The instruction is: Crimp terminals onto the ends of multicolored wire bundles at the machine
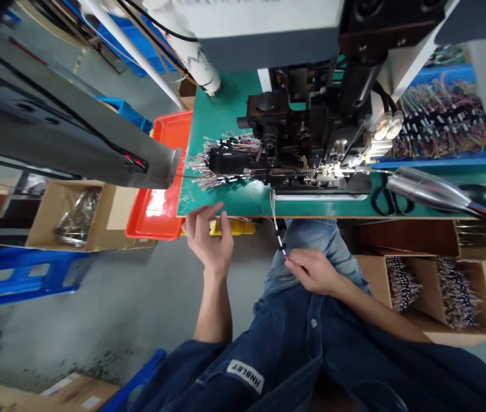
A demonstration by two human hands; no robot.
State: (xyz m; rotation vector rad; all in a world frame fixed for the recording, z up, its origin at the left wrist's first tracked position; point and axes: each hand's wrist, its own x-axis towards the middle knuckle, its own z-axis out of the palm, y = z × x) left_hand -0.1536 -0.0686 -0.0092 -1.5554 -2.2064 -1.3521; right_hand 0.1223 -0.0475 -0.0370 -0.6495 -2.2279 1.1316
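Observation:
My left hand (207, 236) hovers at the front edge of the green bench (226, 197), fingers spread and holding nothing, just above a yellow strip (236, 228). My right hand (314, 270) rests on my denim-clad knee, pinched on a thin black-and-white wire harness (278, 229) that hangs down from the bench edge. A black crimping machine (294, 143) stands on the bench. A bundle of coloured wires with black connectors (221, 163) lies at the machine's left side.
An orange tray (157, 212) sits left of the bench. Cardboard boxes (435, 297) with wire bundles stand at lower right, another box (75, 217) at left. A blue bin of harnesses (449, 123) sits at back right. Scissors (386, 200) and a metal lamp head (427, 191) lie on the bench.

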